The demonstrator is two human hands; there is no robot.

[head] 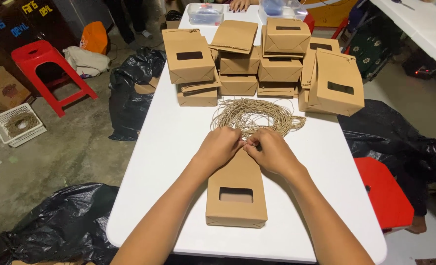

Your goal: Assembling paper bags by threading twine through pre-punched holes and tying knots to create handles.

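A brown paper bag [237, 196] with a small rectangular window lies flat on the white table [169, 147] in front of me. My left hand [220, 146] and my right hand [272, 150] meet at the bag's top edge, fingers pinched together on a strand of twine there. Just beyond my hands lies a loose coil of tan twine [257, 116]. Whether the strand is tied cannot be seen under my fingers.
Several filled brown window bags [281, 54] are stacked across the far half of the table. Two clear plastic tubs [205, 13] and another person's hand [239, 4] are at the far end. Red stools [41, 61] and black plastic sacks [129, 93] flank the table.
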